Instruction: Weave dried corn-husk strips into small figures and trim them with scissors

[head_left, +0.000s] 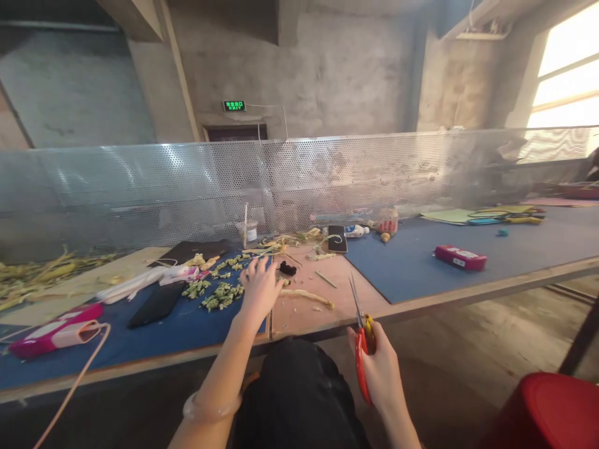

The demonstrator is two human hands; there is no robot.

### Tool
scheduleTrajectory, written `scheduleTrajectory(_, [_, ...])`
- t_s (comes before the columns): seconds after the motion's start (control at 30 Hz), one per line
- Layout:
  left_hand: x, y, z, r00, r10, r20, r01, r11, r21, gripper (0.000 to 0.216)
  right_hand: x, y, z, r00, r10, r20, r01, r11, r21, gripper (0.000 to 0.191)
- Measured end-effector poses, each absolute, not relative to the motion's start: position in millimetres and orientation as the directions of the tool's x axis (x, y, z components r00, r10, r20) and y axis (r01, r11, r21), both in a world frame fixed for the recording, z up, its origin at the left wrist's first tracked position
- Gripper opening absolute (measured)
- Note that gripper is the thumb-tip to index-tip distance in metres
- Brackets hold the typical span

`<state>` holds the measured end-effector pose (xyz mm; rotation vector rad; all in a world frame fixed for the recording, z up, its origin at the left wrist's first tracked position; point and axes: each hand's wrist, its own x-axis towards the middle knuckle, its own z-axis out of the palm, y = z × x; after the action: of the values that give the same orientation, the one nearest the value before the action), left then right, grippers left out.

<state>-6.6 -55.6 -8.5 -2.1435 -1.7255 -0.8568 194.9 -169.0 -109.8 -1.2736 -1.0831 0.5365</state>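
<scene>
My left hand (260, 288) reaches over the table, fingers curled down onto a green plant stem by a pile of green cut pieces (219, 294) on the blue mat (187, 327). My right hand (380, 368) is closed around the red handles of a pair of scissors (360, 330), held near the table's front edge with the blades pointing up and away. A pale stalk (306, 295) lies on the bare wooden board between my hands.
A phone (336, 238), a plastic cup (248, 231), a bottle (355, 231) and a small jar (388, 220) stand near the perforated metal screen (140, 187). Pink cases (56, 329) (460, 257) lie left and right. A red stool (547, 408) sits at bottom right.
</scene>
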Motion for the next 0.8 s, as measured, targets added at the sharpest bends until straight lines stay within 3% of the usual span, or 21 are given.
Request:
scheduleTrajectory(0.13, [14.8, -55.6, -11.4, 0.4, 0.815, 0.42, 0.876, -0.475, 0.087, 0.025, 196.9, -169.8, -108.0, 0.452, 0.822, 0.346, 0.284, 0.235, -0.93, 0.024])
scheduleTrajectory(0.23, [25.4, -53.7, -13.5, 0.403, 0.827, 0.392, 0.877, -0.471, 0.092, 0.011, 201.8, -171.3, -100.7, 0.48, 0.805, 0.349, 0.381, 0.167, -0.909, 0.027])
scheduleTrajectory(0.4, [23.2, -53.5, -14.6, 0.383, 0.813, 0.44, 0.844, -0.501, 0.192, 0.012, 216.4, -167.0, -81.6, 0.467, 0.816, 0.342, 0.544, 0.04, -0.838, 0.033])
scheduleTrajectory(0.57, [5.8, -54.8, -10.4, 0.347, 0.832, 0.432, 0.796, -0.505, 0.334, 0.018, 244.9, -150.8, -58.1, 0.443, 0.822, 0.359, 0.782, -0.159, -0.602, 0.033])
scheduleTrajectory(0.7, [-11.6, -50.2, -2.9, 0.321, 0.884, 0.341, 0.753, -0.456, 0.474, 0.023, 269.5, -136.4, -38.6, 0.246, 0.916, 0.317, 0.901, -0.096, -0.424, 0.038])
scheduleTrajectory(0.8, [-16.8, -42.4, 3.0, 0.295, 0.908, 0.298, 0.72, -0.416, 0.555, 0.029, 279.2, -120.2, -26.1, 0.221, 0.932, 0.286, 0.942, -0.128, -0.311, 0.036])
